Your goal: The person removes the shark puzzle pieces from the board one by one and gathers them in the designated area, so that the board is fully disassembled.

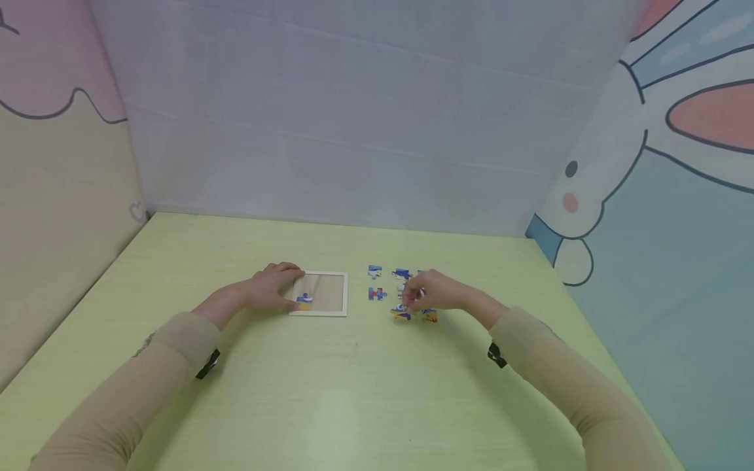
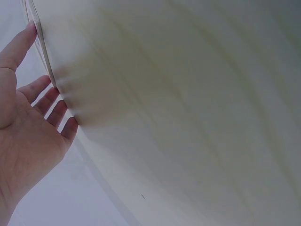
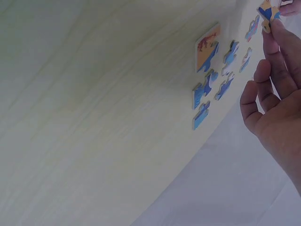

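Note:
My left hand (image 1: 272, 288) rests at the left side of a square wooden puzzle tray (image 1: 345, 294), thumb near its lower corner and fingers near its upper one. In the left wrist view the fingers are extended and the thumb touches the tray's edge (image 2: 42, 44). One blue and yellow puzzle piece (image 1: 304, 303) lies in the tray's lower left corner. My right hand (image 1: 434, 290) is over the loose pieces to the right. Between thumb and forefinger it pinches a yellow and blue puzzle piece (image 3: 268, 13), seen raised in the right wrist view.
Several loose puzzle pieces lie about the right hand, among them a red and blue one (image 1: 377, 294), a white and blue one (image 1: 374, 271) and an orange corner piece (image 3: 207, 47). The pale yellow table (image 1: 330, 392) meets fabric walls (image 1: 353, 131) at the back and sides.

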